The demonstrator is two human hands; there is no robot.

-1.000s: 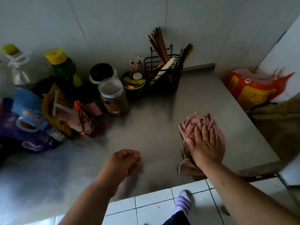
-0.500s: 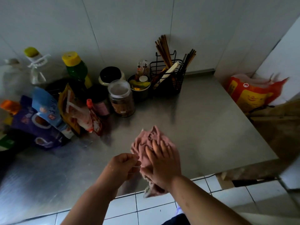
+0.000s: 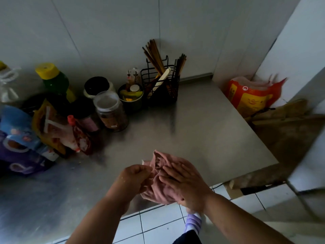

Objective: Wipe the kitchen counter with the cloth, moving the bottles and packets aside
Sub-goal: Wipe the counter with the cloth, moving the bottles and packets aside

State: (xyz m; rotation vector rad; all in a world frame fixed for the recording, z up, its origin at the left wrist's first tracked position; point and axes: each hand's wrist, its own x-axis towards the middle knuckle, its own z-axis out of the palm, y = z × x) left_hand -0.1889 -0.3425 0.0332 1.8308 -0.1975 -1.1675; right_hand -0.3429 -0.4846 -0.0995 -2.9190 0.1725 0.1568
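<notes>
Head view | cloth between hands | right hand flat atop | left hand curled beside, grip unclear

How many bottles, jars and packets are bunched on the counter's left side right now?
Bottles: 2, green bottle, clear bottle
Jars: 3, black-lid jar, clear-lid jar, pink-label jar
Packets: 4, blue packet, purple packet, yellow packet, red pouch
Total: 9
</notes>
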